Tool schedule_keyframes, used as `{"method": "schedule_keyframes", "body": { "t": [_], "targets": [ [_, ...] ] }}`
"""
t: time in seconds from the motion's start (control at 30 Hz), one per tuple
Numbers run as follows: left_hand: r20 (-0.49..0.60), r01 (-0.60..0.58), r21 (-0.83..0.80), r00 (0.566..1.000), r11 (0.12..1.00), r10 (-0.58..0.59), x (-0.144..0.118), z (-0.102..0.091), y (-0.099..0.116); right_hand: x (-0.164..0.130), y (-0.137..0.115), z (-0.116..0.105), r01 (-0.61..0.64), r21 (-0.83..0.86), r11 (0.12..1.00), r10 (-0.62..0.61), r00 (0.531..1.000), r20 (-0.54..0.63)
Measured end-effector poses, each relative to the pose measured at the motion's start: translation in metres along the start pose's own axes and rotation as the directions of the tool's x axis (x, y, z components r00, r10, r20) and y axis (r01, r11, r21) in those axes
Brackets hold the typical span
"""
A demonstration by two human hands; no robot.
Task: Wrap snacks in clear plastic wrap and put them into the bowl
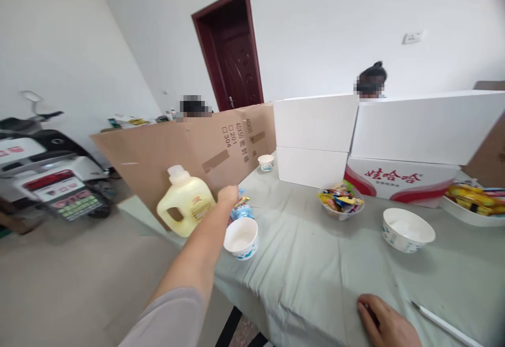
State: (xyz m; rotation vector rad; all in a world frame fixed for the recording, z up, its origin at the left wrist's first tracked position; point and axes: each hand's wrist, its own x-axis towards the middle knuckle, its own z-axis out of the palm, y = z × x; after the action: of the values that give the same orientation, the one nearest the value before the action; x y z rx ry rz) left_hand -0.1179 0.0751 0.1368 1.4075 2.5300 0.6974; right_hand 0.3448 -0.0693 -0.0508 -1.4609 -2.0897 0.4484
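Nearest, at 5 o'clock: right hand point(389, 326) lies flat on the worktop point(315, 273), a table under a pale green cloth. Fingers relaxed, nothing held. Just beside it at 4 o'clock, a white pen-like stick point(445, 325); kind not resolvable.

Left forearm runs from 7 o'clock up toward centre. Left hand point(228, 195) reaches over a small snack packet point(240, 209), blue and clear wrapper, lying just behind a white paper bowl point(241, 237). The knuckles face the viewer and the fingers are hidden; cannot tell whether the grip has closed on the packet or only touches it.

Judgement: the step in hand is taking up the packet. Next move calls for a firm pinch on the wrapper and a lift clear of the bowl rim.

Packet long axis appears to run roughly 7 to 1 o'clock, far end toward the cardboard sheet point(189, 152); mostly covered, so uncertain.

At 9 o'clock of the hand: yellow detergent jug point(185, 205), upright, cap up, handle facing the viewer.

Mid-field, 2 to 3 o'clock: bowl of wrapped snacks point(341, 200), an empty white bowl point(408, 228).

Far: white boxes point(315, 126), small cup point(266, 162), two people behind.
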Motion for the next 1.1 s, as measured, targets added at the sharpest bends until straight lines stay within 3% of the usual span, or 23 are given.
{"method": "schedule_keyframes", "body": {
  "t": [0.1,0.17,0.23,0.3,0.43,0.53,0.6,0.67,0.77,0.87,0.97,1.03,1.1],
  "targets": [
    [-0.017,-0.068,-0.209,0.998,0.976,0.066,0.0,0.001,0.037,-0.001,-0.013,-0.006,0.02,-0.05,0.999,-0.021,1.0,-0.013],
    [0.011,-0.115,-0.383,0.992,0.917,0.129,-0.016,0.016,0.066,0.0,-0.019,-0.008,0.028,-0.086,0.996,-0.028,1.0,0.001],
    [0.08,-0.133,-0.549,0.974,0.826,0.21,-0.052,0.044,0.091,0.0,-0.024,-0.009,0.028,-0.117,0.993,-0.028,1.0,0.0],
    [0.152,-0.114,-0.666,0.947,0.738,0.284,-0.104,0.08,0.107,0.001,-0.028,-0.011,0.032,-0.129,0.991,-0.033,0.999,-0.004],
    [0.236,-0.062,-0.751,0.905,0.658,0.354,-0.208,0.152,0.106,-0.004,-0.018,-0.03,0.067,-0.154,0.986,-0.077,0.995,-0.061],
    [0.213,-0.075,-0.744,0.915,0.664,0.342,-0.247,0.183,0.089,-0.014,0.008,-0.054,-0.107,-0.364,0.925,0.031,0.977,-0.211],
    [0.133,-0.174,-0.728,0.913,0.663,0.386,-0.256,0.192,0.079,-0.02,0.027,-0.07,-0.278,-0.514,0.812,0.171,0.954,-0.247],
    [0.035,-0.353,-0.68,0.859,0.642,0.51,-0.256,0.195,0.073,-0.022,0.036,-0.081,-0.338,-0.599,0.726,0.262,0.941,-0.213],
    [-0.012,-0.542,-0.578,0.753,0.61,0.658,-0.254,0.196,0.071,-0.012,0.022,-0.082,-0.272,-0.553,0.788,0.246,0.961,-0.123],
    [0.015,-0.547,-0.546,0.751,0.635,0.66,-0.254,0.196,0.072,0.01,-0.018,-0.069,-0.136,-0.412,0.901,0.124,0.991,-0.054],
    [0.033,-0.526,-0.583,0.746,0.619,0.665,-0.254,0.195,0.07,0.031,-0.054,-0.057,0.05,-0.433,0.9,-0.028,0.998,0.057],
    [0.036,-0.515,-0.607,0.743,0.605,0.669,-0.254,0.194,0.069,0.035,-0.059,-0.055,0.118,-0.468,0.876,-0.071,0.991,0.118],
    [0.034,-0.508,-0.618,0.745,0.6,0.666,-0.254,0.194,0.067,0.03,-0.045,-0.06,0.108,-0.503,0.858,-0.049,0.99,0.13]
  ]
}}
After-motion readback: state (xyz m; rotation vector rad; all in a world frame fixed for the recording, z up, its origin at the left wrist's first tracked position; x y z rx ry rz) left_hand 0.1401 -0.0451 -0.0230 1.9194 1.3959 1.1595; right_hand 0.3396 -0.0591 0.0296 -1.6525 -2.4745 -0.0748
